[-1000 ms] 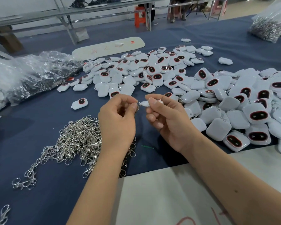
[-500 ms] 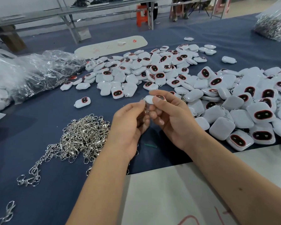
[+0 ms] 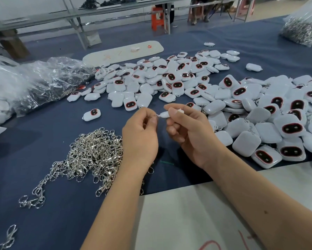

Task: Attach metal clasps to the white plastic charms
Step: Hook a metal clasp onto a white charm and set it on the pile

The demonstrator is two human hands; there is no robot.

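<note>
Charm in hand: white plastic charm (image 3: 165, 114), smooth, glossy, rounded; I hold it edge-on above the cloth, between my two hands
Clasp in hand: small silver metal ring (image 3: 156, 116), thin wire, touching the charm's left tip (too small to tell whether it is threaded through)
Right hand (image 3: 191, 134): thumb on top and curled fingers below pinch the charm; wrist bent inward, forearm coming in from lower right
Left hand (image 3: 140, 139): thumb and forefinger pressed together on the ring; other fingers curled loosely, back of the hand toward me
Clasp heap (image 3: 90, 157): tangled shiny silver lobster clasps with split rings, lying just left of my left wrist
Charm pile (image 3: 260, 120): white rounded-square shells, many showing a dark oval window rimmed in red; spread from centre to right edge
Single charm (image 3: 91, 114): lies apart, left of the pile
Table cover (image 3: 43, 204): dark blue cloth, matte
Plastic bags (image 3: 34, 83): clear, crinkled, at far left
White sheet (image 3: 187, 222): flat, under my forearms
</note>
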